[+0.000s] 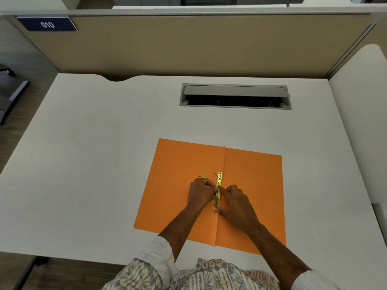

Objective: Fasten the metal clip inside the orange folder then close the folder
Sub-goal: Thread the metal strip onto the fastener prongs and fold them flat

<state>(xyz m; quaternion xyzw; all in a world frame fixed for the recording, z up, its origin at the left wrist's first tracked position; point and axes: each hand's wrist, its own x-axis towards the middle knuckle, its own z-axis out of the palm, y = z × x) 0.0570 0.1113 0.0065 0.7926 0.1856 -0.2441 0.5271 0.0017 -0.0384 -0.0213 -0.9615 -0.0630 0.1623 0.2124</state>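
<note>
An orange folder [251, 185] lies open and flat on the white desk, spine running toward me. A gold metal clip bar [218, 195] lies along the spine on its left side. A small gold clip piece [204, 175] sits apart on the left flap. My left hand [201, 192] is curled beside the bar, fingertips pinched at its middle. My right hand [235, 203] presses on the bar from the right, forefinger at its middle and thumb at its near end. A thin prong sticks up at the bar's far end.
The white desk [94, 164] has a grey cable hatch [234, 97] standing open behind the folder. A tan partition [188, 45] with a blue "010" label [47, 24] closes off the back. A second white desk surface [360, 122] adjoins on the right.
</note>
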